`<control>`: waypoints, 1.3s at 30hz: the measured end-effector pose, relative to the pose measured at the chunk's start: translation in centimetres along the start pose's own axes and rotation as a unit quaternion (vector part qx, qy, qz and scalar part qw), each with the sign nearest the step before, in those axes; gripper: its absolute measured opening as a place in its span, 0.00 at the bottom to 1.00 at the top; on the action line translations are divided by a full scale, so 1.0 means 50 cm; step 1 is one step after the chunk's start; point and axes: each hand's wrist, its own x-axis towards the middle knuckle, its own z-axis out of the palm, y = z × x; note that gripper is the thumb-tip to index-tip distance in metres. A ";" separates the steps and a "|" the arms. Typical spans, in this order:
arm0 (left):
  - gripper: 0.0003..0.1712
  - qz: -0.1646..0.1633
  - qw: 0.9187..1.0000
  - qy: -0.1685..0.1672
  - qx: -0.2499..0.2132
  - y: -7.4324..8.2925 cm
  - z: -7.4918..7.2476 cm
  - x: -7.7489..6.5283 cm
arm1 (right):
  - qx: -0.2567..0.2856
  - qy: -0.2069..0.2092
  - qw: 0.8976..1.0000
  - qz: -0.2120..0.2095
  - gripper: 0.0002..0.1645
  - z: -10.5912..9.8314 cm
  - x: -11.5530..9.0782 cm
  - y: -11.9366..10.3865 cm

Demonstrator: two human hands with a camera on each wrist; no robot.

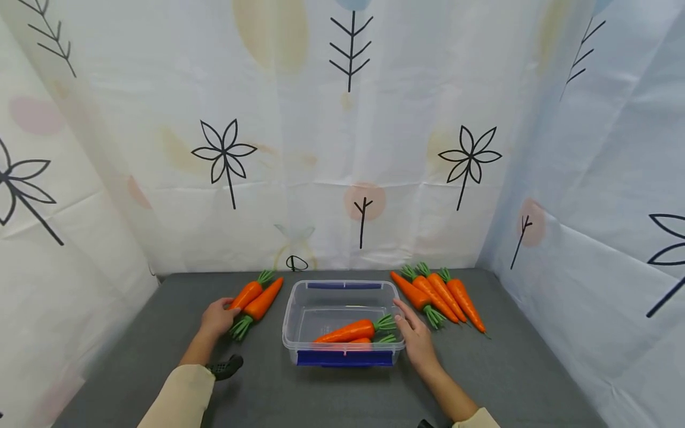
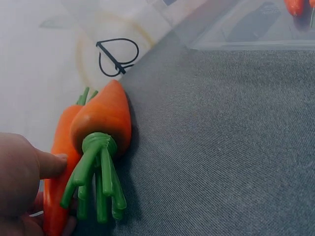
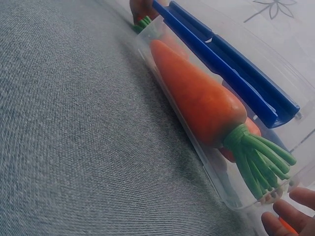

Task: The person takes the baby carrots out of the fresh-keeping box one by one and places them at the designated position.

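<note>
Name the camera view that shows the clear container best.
Head: it frames nearly the whole container, with the rim, inside and two carrots visible. The left wrist catches only a cropped part at upper right. The right wrist shows one latched side, blue latch included, close but cropped.

The left hand [image 1: 216, 318] grips a tapered, green-topped orange carrot [image 1: 248, 293]; the right hand [image 1: 417, 342] touches a blue-latched, clear rectangular plastic box [image 1: 316, 321]
</note>
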 end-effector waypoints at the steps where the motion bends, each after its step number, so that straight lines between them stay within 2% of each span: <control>1: 0.26 -0.003 1.000 0.001 -0.003 0.000 0.000 0.000 | 0.001 0.000 1.000 -0.001 0.23 0.000 0.000 -0.001; 8: 0.29 -0.018 1.000 0.000 -0.007 0.005 -0.010 -0.009 | -0.002 -0.002 1.000 0.002 0.23 0.001 0.002 -0.002; 11: 0.30 -0.016 1.000 0.010 -0.006 0.013 -0.018 -0.012 | -0.004 -0.003 1.000 0.001 0.23 0.001 0.002 -0.002; 18: 0.29 0.019 0.999 0.040 0.018 0.052 -0.032 -0.012 | -0.002 -0.003 1.000 0.006 0.23 0.000 0.001 -0.005; 21: 0.28 0.039 0.998 0.038 0.011 0.080 -0.034 -0.011 | -0.002 -0.005 1.000 0.008 0.23 0.000 0.001 -0.006; 26: 0.26 0.082 0.996 0.000 -0.018 0.139 -0.027 -0.009 | -0.003 -0.006 1.000 0.009 0.23 0.000 0.002 -0.005; 31: 0.23 0.146 0.988 -0.034 -0.046 0.194 -0.007 -0.017 | -0.007 -0.003 1.000 -0.003 0.23 0.001 0.002 -0.003; 35: 0.21 0.193 0.974 -0.076 -0.090 0.234 0.010 -0.025 | -0.001 0.000 1.000 -0.007 0.23 0.002 0.001 -0.002; 39: 0.22 0.231 0.952 -0.149 -0.133 0.267 0.028 -0.030 | -0.006 -0.002 1.000 -0.008 0.23 0.002 0.000 -0.006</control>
